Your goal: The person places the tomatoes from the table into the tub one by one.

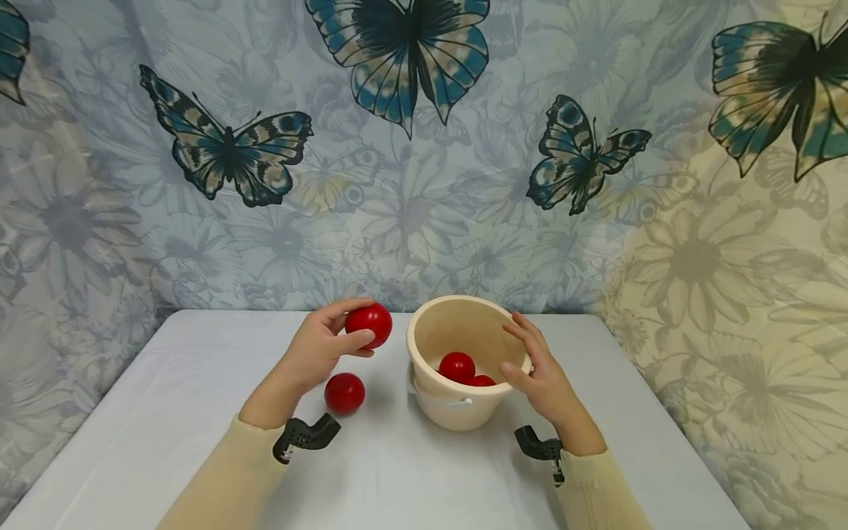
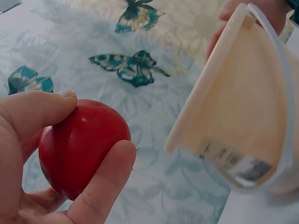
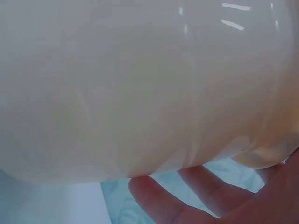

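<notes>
My left hand (image 1: 318,346) holds a glossy red tomato (image 1: 372,324) between thumb and fingers, raised left of the bucket's rim. Close up in the left wrist view, the same tomato (image 2: 84,144) sits between the fingertips. Below that hand, a second tomato (image 1: 344,393) lies on the table. The cream bucket (image 1: 457,408) leans a little, with two more tomatoes (image 1: 456,366) inside, one partly hidden by the front rim. My right hand (image 1: 546,375) grips the bucket's right side, thumb at the rim; its fingertips (image 3: 145,186) touch the outer wall in the right wrist view.
A white-covered table (image 1: 218,412) lies under everything. Behind it hangs a cloth (image 1: 411,213) printed with butterflies and flowers. The bucket's pale handle (image 1: 450,401) hangs down at its front. Each wrist carries a black camera mount (image 1: 305,434).
</notes>
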Motion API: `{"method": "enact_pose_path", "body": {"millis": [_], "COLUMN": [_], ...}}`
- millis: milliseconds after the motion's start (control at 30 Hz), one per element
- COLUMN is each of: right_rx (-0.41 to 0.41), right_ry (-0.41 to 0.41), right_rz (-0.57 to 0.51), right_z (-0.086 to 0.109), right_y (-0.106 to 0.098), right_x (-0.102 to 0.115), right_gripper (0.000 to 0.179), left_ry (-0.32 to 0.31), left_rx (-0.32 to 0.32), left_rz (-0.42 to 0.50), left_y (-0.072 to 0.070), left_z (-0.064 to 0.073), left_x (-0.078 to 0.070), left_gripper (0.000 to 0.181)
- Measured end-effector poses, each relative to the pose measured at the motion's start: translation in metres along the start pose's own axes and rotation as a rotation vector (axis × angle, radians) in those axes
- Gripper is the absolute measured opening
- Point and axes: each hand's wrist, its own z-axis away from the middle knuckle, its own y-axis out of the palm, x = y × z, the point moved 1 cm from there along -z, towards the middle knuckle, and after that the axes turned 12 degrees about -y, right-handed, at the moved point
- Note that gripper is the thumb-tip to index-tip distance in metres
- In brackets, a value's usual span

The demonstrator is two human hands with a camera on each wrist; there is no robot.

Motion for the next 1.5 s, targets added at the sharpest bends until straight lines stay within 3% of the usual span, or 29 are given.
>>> {"method": "enact_pose_path", "body": {"millis": [233, 467, 1000, 1500], "right_rx": [0.024, 0.048, 0.044, 0.034], "right_ry": [0.056, 0.059, 0.079, 0.098], "right_rz": [0.109, 0.224, 0.216, 0.21], "right_z": [0.001, -0.002, -0.004, -0.004], "right_y": [-0.003, 0.001, 0.001, 0.002], "right_x": [0.009, 0.019, 0.017, 0.018], "right_gripper": [0.073, 0.083, 0.09, 0.09], "left_ry": [0.017, 0.026, -0.036, -0.068], "left_rx": [0.071, 0.097, 0.147, 0.159], "left_rz": [0.016, -0.008, 0.025, 0.007], "left_y": [0.035, 0.055, 0.075, 0.076], "left_z": [-0.013, -0.025, -0.045, -0.048], "left_x": [-0.009, -0.012, -0.007, -0.007], "left_gripper": [0.046, 0.044, 0.049, 0.052]}}
